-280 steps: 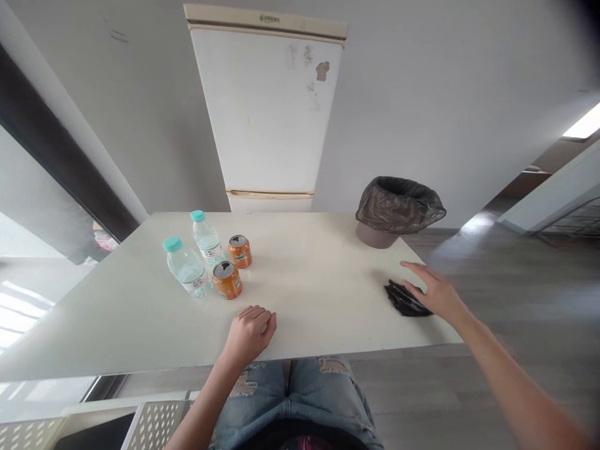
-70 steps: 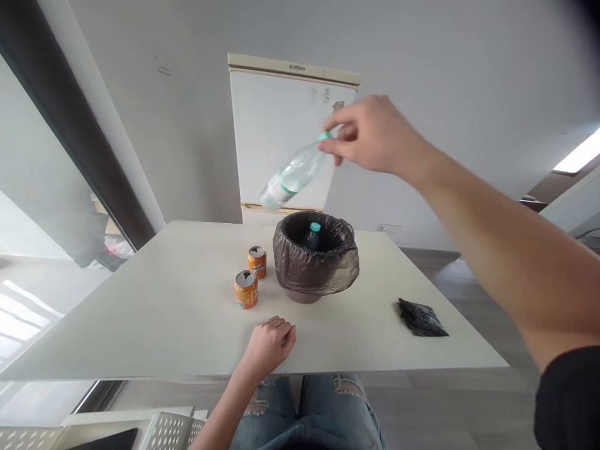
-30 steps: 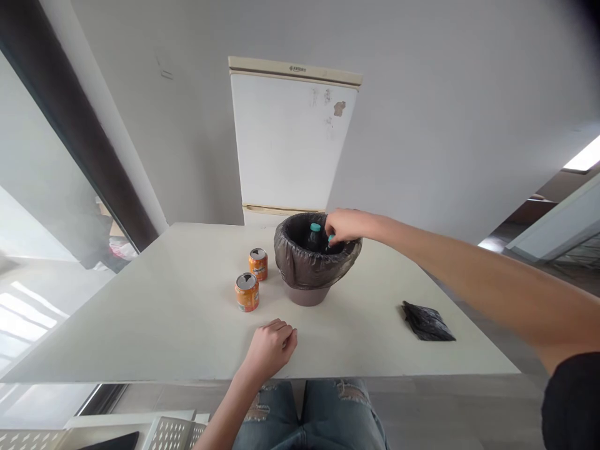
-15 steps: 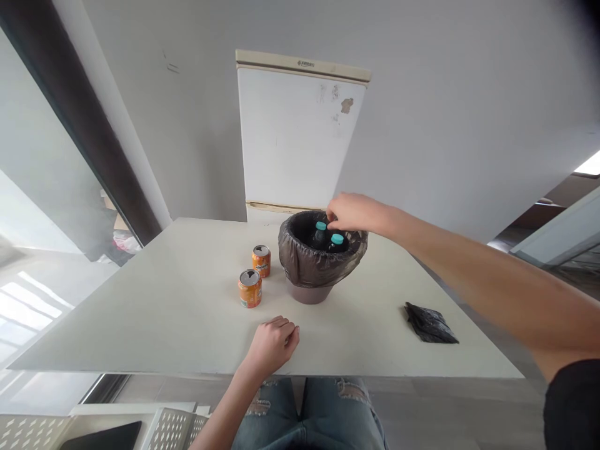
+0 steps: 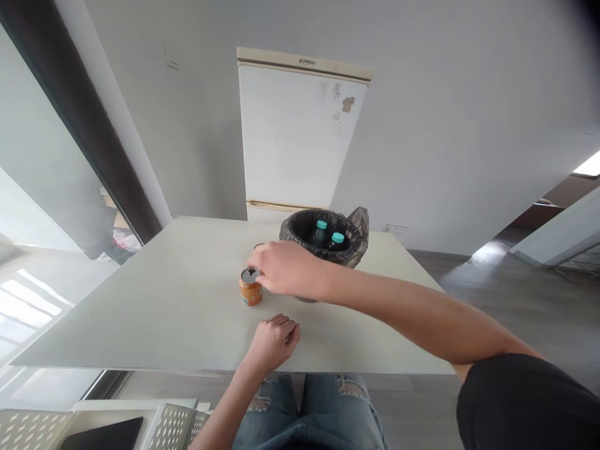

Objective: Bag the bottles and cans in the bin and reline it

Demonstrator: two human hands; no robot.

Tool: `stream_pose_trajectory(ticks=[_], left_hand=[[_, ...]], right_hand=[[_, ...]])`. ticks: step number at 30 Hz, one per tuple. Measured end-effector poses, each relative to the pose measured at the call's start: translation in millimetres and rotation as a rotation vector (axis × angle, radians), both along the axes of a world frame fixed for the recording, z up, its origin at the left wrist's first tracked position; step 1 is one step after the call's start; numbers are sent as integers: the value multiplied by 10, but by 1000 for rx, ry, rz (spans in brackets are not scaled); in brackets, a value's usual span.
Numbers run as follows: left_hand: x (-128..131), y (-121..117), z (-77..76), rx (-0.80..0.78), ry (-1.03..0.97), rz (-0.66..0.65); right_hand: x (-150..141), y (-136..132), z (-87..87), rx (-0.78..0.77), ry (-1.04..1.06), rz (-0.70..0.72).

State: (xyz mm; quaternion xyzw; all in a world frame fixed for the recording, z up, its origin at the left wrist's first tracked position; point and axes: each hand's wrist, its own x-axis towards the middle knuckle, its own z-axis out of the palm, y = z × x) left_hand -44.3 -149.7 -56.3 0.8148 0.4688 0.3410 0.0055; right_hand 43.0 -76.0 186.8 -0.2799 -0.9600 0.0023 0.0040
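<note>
My right hand is over the two orange drink cans, its thumb and fingers apart at the right side of the nearer can, which stands upright on the table. Whether the fingers touch it I cannot tell. Most of the farther can is hidden behind this hand. Loosely curled, my left hand rests near the table's front edge with nothing visible in it. Behind my right arm stands a bin lined with a black plastic bag. Two bottles with teal caps, one farther back and one nearer, stand inside it.
The pale table spans the view in front of me. A white fridge stands beyond it against the grey wall. Below left is a white perforated rack. My right arm covers much of the table's right side.
My right hand has left the bin's rim and moved left and nearer, to the cans. The bag's right edge now stands up. My left hand has stayed in place.
</note>
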Motion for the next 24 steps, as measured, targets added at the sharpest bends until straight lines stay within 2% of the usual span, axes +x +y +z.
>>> stream_pose_trajectory(ticks=[4,7,15,24], left_hand=[[-1,0,-5,-7,1,-5],[0,9,-21,-13,1,-6],[-7,1,-34,-5,11,-6],[-13,10,-33,2,-8,3]], right_hand=[[-228,156,-343,-16,-68,-37],[-337,314,-491,-42,-124,-43],[-465,469,-471,-112,-205,-72],[-553,533,-601,-88,-228,-60]])
